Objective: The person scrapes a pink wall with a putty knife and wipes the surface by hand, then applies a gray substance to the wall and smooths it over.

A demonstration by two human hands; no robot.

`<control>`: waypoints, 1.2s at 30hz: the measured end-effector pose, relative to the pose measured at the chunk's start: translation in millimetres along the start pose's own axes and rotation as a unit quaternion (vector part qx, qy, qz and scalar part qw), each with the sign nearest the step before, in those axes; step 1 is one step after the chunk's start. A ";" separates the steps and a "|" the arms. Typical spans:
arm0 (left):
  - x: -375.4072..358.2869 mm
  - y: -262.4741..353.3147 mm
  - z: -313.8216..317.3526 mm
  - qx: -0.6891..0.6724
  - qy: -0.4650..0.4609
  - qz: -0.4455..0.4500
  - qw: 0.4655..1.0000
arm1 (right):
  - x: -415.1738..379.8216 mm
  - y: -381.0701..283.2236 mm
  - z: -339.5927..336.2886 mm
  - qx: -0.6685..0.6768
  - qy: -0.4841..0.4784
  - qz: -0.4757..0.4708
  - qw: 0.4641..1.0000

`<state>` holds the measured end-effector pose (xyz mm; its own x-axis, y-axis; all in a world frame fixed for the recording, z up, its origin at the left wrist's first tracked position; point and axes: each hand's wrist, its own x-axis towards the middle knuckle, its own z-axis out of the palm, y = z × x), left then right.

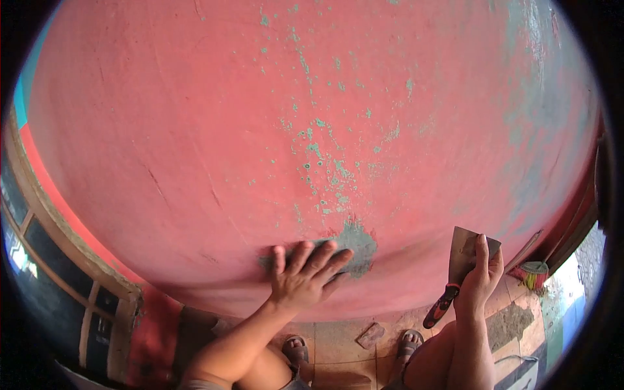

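Left grip (302,279): open, empty, against pink painted wall (195,130) at bare grey patch (361,250). Right grip (478,286): closed on red-and-black-handled metal scraper (462,257) — blade up, right of patch.

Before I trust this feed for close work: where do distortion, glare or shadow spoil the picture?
Head view: strong fisheye, the pink wall bulging and black corners cropping the scene; glare on the window at lower left and washed-out brightness at far right; dark shadow beside the left hand's fingers; the scraper reads fairly sharp.
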<state>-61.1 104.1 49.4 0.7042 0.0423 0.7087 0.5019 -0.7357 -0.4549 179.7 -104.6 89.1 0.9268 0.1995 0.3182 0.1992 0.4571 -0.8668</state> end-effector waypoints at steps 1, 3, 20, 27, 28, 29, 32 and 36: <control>-0.3 -2.7 -1.5 -0.007 0.005 -0.023 1.000 | -0.8 -1.7 2.9 0.002 -0.004 0.003 1.000; -1.1 -13.5 -11.0 -0.017 0.020 -0.094 0.995 | -2.1 -0.6 2.3 -0.006 -0.014 0.002 1.000; -18.3 -77.9 -28.9 -0.068 0.176 -0.326 0.926 | -9.7 0.2 17.0 -0.006 -0.029 0.031 0.999; -14.7 -62.2 -32.4 -0.092 0.131 -0.312 0.936 | -12.3 11.5 22.0 -0.023 -0.029 0.027 0.999; -14.5 -59.8 -32.7 -0.102 0.130 -0.308 0.937 | -12.6 11.7 24.1 -0.024 -0.021 0.028 0.999; -14.1 -57.1 -32.9 -0.113 0.129 -0.303 0.937 | -13.0 12.0 25.8 -0.024 -0.013 0.029 0.999; -17.1 -51.6 -34.5 -0.132 0.117 -0.294 0.939 | -14.4 15.0 24.9 -0.014 -0.019 0.032 0.999; -16.8 -44.4 -33.3 -0.151 0.102 -0.273 0.945 | -14.6 18.5 26.9 -0.015 -0.007 0.030 0.999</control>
<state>-111.9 113.6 75.6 0.2544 0.3622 0.8967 0.5749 -0.8022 0.1609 161.3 -75.8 78.7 0.9325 0.2385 0.2712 0.1539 0.4171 -0.8957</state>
